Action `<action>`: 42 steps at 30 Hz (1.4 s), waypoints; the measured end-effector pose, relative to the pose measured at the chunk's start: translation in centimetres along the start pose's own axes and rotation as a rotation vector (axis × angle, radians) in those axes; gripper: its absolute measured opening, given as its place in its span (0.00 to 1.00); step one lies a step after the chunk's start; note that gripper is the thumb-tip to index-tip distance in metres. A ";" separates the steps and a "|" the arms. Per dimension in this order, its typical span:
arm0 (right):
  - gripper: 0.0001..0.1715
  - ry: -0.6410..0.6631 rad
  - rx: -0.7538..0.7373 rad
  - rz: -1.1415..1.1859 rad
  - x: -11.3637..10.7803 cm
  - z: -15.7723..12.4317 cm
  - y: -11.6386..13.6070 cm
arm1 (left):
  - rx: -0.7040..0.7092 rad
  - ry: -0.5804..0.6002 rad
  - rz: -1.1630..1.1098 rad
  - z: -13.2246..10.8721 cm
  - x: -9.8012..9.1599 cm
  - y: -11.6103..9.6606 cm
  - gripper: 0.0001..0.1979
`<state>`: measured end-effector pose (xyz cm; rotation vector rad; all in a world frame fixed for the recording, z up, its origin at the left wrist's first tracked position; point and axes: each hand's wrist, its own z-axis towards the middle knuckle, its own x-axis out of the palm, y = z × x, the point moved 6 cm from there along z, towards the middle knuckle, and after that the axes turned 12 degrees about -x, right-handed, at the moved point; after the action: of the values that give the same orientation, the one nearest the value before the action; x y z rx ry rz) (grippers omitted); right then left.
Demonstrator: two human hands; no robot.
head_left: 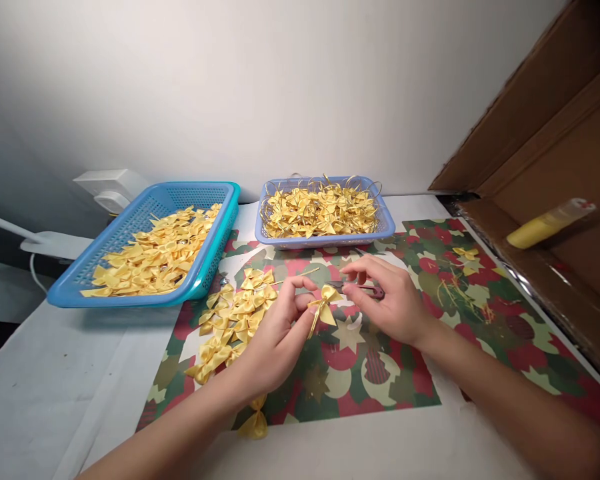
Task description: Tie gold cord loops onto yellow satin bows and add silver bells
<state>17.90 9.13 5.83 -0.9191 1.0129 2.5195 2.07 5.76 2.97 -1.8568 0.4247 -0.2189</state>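
Between pinched left fingertips [306, 288], yellow bow [326, 305]

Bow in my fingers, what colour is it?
Golden yellow; the bow shows best in the head view.

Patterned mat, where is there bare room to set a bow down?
Free: the mat between the two forearms, and the white table left of it, before the teal basket. Crowded: the bow pile by the left hand, which holds a bow.
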 end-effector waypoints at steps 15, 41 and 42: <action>0.12 -0.006 0.271 0.314 0.4 0.2 -0.8 | -0.002 0.020 0.075 0.9 -0.1 0.2 0.04; 0.14 -0.094 0.510 -0.250 -6.0 9.9 -9.8 | 0.405 0.019 1.183 -4.7 1.6 -3.2 0.41; 0.13 -0.091 0.458 -0.254 -5.5 9.0 -8.8 | 0.398 -0.018 1.170 -4.4 0.7 -3.6 0.40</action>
<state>22.02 21.66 9.78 -0.7334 1.2782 1.9835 1.77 2.58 7.75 -0.9925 1.2630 0.4784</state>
